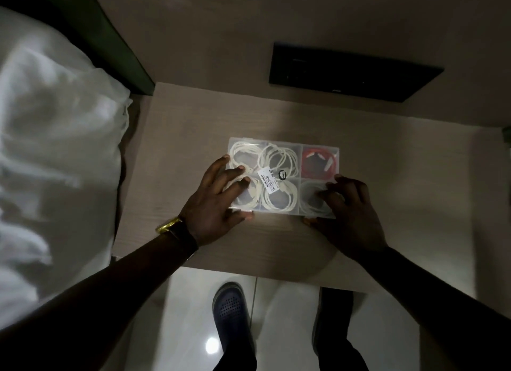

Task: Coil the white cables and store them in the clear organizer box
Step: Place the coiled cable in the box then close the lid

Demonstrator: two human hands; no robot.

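The clear organizer box (301, 146) lies flat on the wooden table (177, 138), its lid down, with a price sticker on top. Through the lid I see coiled white cables (279, 156) in several compartments and a red cable (319, 163) in the far right one. My left hand (218, 205) rests spread on the box's left end, fingers on the lid and thumb at the near edge. My right hand (351, 213) lies on the near right corner the same way. Both hands press on the box from above.
A bed with white bedding (55, 149) runs along the left of the table. A black flat panel (351, 72) sits on the wall behind. Below the table's near edge are a glossy tiled floor and my feet in dark shoes (232, 312).
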